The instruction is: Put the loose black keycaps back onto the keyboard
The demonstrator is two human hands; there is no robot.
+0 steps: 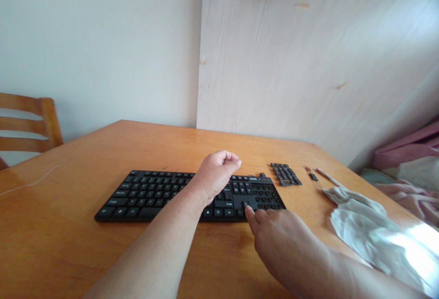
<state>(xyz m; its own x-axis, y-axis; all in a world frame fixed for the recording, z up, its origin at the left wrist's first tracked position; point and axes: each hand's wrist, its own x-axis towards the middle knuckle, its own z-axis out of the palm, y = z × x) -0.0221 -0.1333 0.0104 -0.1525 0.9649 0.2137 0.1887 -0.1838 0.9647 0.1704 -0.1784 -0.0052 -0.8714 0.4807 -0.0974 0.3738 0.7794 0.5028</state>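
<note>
A black keyboard (147, 196) lies flat on the wooden table, and its number pad (265, 194) shows bare sockets without keycaps. Above the keyboard's right-middle part is my left hand (219, 173), its thumb and fingers closed in a pinch; whatever is between them is hidden. My right hand (279, 230) reaches in from the lower right. One fingertip is at the arrow keys (246, 203), while the other fingers curl under, and I cannot make out anything held. Loose black keycaps (285, 174) are laid out in rows to the right of the keyboard.
Beyond the keycaps lie a thin wire tool (313, 176), a slender stick-like object (329, 178) and a crumpled pale cloth (360, 219). The wooden table (68, 244) meets a wall at the back. A chair (48, 123) stands left; folded fabrics (408, 162) are piled right.
</note>
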